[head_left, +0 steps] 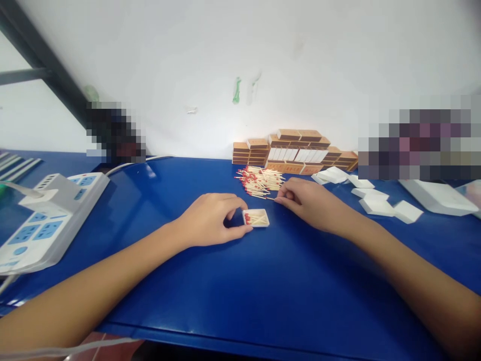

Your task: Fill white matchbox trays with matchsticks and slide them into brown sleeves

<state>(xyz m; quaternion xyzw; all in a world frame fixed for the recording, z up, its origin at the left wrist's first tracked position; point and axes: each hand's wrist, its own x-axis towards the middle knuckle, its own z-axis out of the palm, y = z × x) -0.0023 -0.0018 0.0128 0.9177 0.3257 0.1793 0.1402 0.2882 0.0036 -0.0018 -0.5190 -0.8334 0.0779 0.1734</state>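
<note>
A small white matchbox tray (266, 224) lies on the blue table, with several red-headed matches (257, 218) inside, their heads toward its left end. My left hand (214, 219) grips the tray's left end between thumb and fingers. Just behind it lies a loose pile of matches (265, 179), most heads pointing left. At the pile's right front edge, my right hand (308, 203) pinches a single match (270, 199) by its plain end; its head points left toward the pile.
Stacked matchboxes (296, 145) stand against the wall behind the pile. White empty trays (376, 204) are scattered at the right, near a larger white container (438, 198). A white power strip (56, 225) with a plugged-in adapter occupies the left. The blue table's (240, 291) front edge runs below my arms.
</note>
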